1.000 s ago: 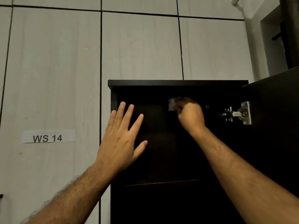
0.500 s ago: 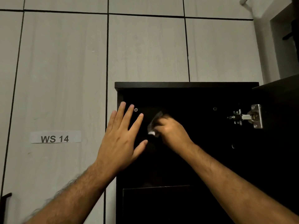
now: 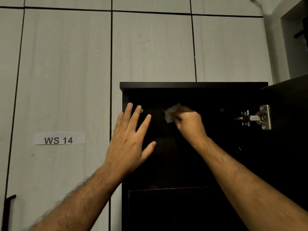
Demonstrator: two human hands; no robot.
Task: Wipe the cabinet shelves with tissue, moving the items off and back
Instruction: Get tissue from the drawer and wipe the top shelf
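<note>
Both hands are up at the dark cabinet (image 3: 193,85). My right hand (image 3: 190,124) is curled round a crumpled white tissue (image 3: 171,113), which sticks out past my knuckles to the left, high inside the cabinet's shadowed interior. My left hand (image 3: 130,140) is flat, fingers spread and straight, holding nothing, just left of the tissue at the cabinet's left edge. Right of both, a metal hinge (image 3: 257,117) joins the open door (image 3: 290,130).

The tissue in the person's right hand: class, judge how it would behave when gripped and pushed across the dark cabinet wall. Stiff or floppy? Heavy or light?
The tissue looks crumpled into a wad in the right hand, so it is probably soft and floppy. The curled fingers alone bunch it, suggesting it is very light. Pushed along the cabinet, it would likely fold rather than slide rigidly.
</note>
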